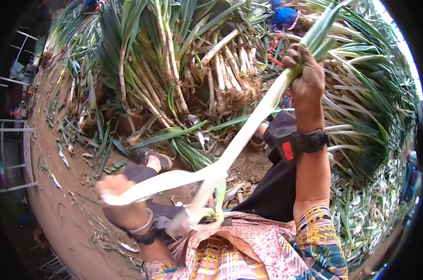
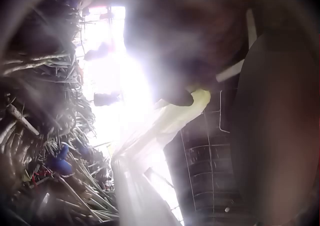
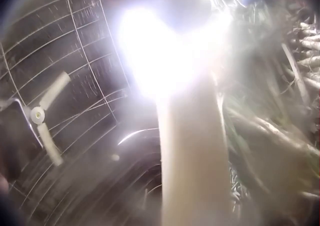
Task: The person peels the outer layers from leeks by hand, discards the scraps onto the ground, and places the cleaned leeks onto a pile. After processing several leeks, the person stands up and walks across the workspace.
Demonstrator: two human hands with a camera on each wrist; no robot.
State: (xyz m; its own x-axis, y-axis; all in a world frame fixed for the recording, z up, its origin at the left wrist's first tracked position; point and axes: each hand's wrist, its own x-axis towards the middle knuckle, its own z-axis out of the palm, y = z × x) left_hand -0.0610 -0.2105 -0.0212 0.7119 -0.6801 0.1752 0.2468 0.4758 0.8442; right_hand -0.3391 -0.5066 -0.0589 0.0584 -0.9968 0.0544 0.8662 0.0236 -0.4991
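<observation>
In the head view a long leek [image 1: 254, 128] slants across the middle, its white shank toward the person and its green leaves at the top. My right hand [image 1: 309, 79] grips it where the white turns green. Out to the left, my blurred left hand [image 1: 123, 196] holds the end of a white outer layer [image 1: 174, 179] that peels away from the shank. The root end hangs blurred above the lap. In the left wrist view the pale layer [image 2: 150, 136] runs up to the fingers; glare hides much there. The right wrist view shows the shank [image 3: 192, 151] up close.
Bundles of unpeeled leeks [image 1: 151, 60] with roots stand ahead. A large pile of leeks [image 1: 360, 93] lies on the right, with peelings [image 1: 360, 210] below it. Leaf scraps litter the dirt ground [image 1: 67, 186]. White metal racks [image 1: 15, 154] stand at the left edge.
</observation>
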